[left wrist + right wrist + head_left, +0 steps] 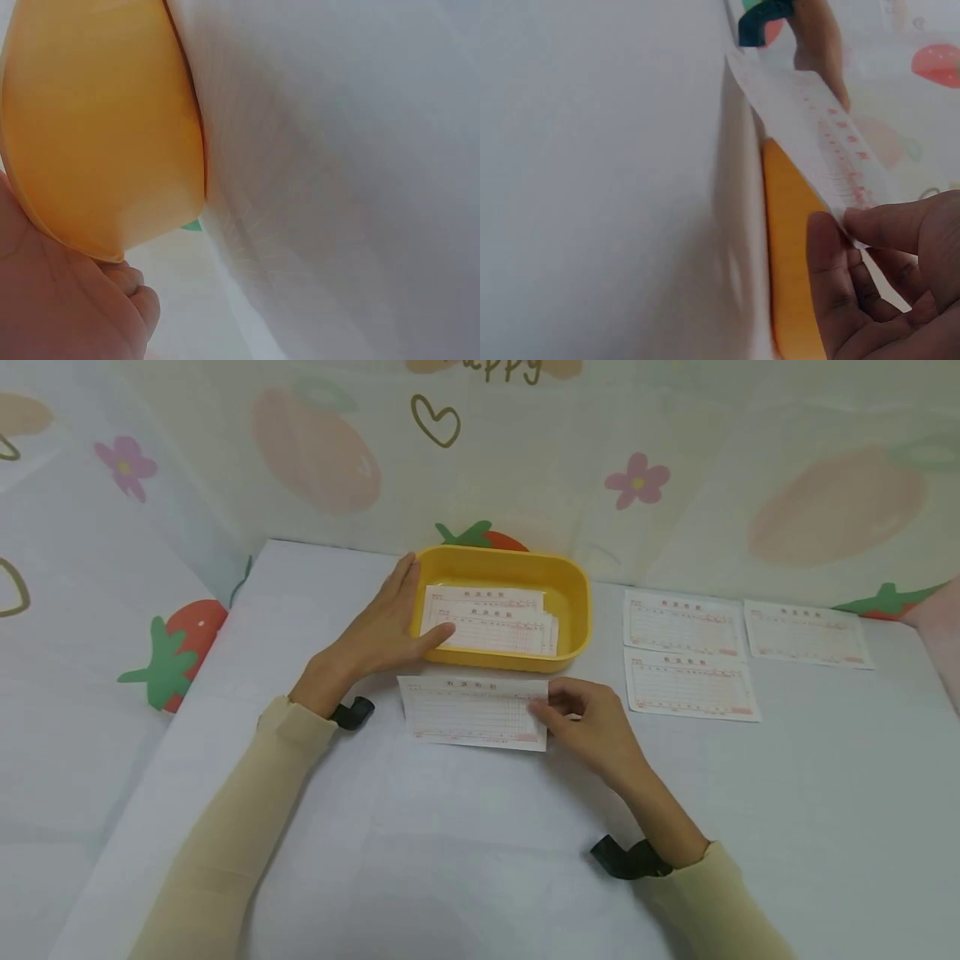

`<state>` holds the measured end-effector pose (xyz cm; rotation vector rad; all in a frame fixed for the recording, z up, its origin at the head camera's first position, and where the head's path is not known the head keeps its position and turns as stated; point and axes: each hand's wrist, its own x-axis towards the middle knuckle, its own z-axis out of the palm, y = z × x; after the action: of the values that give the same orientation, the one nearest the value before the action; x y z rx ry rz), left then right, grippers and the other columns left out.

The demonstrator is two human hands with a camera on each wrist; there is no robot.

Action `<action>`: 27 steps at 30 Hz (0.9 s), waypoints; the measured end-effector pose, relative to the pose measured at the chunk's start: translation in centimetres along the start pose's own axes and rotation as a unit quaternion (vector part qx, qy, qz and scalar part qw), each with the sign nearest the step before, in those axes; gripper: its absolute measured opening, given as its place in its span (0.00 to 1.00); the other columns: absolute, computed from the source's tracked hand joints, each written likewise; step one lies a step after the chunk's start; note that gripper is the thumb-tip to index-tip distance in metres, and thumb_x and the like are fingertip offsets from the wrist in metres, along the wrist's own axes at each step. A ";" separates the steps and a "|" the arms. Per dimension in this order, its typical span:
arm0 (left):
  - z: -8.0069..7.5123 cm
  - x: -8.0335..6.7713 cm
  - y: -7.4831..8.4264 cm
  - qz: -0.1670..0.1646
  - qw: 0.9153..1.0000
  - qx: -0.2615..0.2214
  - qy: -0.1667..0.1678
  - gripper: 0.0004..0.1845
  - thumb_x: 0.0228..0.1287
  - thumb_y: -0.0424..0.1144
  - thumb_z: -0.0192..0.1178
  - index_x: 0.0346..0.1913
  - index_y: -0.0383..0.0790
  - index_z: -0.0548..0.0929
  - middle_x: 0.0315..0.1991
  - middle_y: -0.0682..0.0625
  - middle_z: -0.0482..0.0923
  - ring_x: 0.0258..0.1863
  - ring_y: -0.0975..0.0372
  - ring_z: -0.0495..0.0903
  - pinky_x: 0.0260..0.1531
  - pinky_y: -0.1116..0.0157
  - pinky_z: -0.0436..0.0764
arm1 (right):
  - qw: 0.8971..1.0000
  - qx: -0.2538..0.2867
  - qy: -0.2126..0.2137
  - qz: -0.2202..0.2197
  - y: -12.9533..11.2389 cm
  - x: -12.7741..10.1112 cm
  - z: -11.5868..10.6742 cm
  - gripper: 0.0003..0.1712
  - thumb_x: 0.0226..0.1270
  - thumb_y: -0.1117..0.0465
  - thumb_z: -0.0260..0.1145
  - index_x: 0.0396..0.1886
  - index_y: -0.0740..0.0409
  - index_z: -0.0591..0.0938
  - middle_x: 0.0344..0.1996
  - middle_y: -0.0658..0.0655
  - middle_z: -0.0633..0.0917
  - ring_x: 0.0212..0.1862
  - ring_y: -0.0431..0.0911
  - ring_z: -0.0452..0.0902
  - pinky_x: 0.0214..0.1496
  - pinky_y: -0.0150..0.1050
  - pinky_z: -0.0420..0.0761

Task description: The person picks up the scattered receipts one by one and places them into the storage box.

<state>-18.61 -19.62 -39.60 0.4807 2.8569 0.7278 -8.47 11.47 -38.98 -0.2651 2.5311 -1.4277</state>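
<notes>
My right hand (588,718) pinches the right edge of a white slip printed with red lines (472,714), thumb in front and fingers behind. The slip is raised off the table just before a yellow plastic basin (577,610). In the right wrist view, the slip (810,127) slants past the basin's orange-looking wall (787,247). At the basin's left end, my left hand (382,631) holds the rim, its thumb over the front edge and its fingers along the outer side. Several similar slips (491,631) lie inside the basin.
Right of the basin, three more printed slips lie on the white-covered table: an upper one (682,622), a lower one (690,685) and one farther right (808,635). A strawberry-and-flower patterned cloth (525,468) hangs behind the table.
</notes>
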 end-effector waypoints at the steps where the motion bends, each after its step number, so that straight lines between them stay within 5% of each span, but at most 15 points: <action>1: 0.0 0.0 0.0 0.001 1.000 -0.002 0.000 0.61 0.72 0.71 0.50 0.86 0.37 0.30 0.88 0.42 0.26 0.89 0.50 0.34 0.88 0.48 0.47 | 1.000 -0.003 -0.003 0.005 0.1 -0.1 -0.5 0.09 0.73 0.62 0.71 0.48 0.61 0.88 0.41 0.60 0.92 0.40 0.48 0.86 0.36 0.29 0.83; 12: 0.0 0.0 0.0 0.007 1.000 -0.007 0.007 0.60 0.72 0.69 0.52 0.86 0.37 0.31 0.88 0.41 0.27 0.89 0.50 0.34 0.87 0.47 0.48 | 0.998 0.001 0.038 0.048 -0.8 -0.1 -6.0 0.15 0.76 0.56 0.70 0.52 0.64 0.86 0.46 0.63 0.89 0.41 0.46 0.87 0.44 0.34 0.91; 20: 0.1 0.0 -0.1 0.000 1.000 -0.009 0.004 0.61 0.72 0.71 0.51 0.86 0.37 0.30 0.88 0.42 0.26 0.89 0.52 0.32 0.88 0.49 0.45 | 0.994 0.021 0.098 0.051 -1.5 2.3 -8.4 0.20 0.75 0.54 0.70 0.54 0.66 0.85 0.41 0.53 0.86 0.36 0.37 0.86 0.41 0.31 0.90; 27: -0.1 0.4 0.3 0.005 1.000 -0.008 0.007 0.61 0.72 0.70 0.51 0.86 0.39 0.29 0.89 0.43 0.26 0.89 0.51 0.34 0.88 0.48 0.47 | 0.992 0.035 0.096 0.067 -2.7 5.1 -8.8 0.22 0.76 0.53 0.69 0.58 0.65 0.85 0.48 0.56 0.87 0.38 0.38 0.86 0.42 0.29 0.90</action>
<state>-18.94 -19.28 -39.41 0.4904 2.8604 0.7582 -15.75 15.95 -32.79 0.0568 2.5840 -1.5525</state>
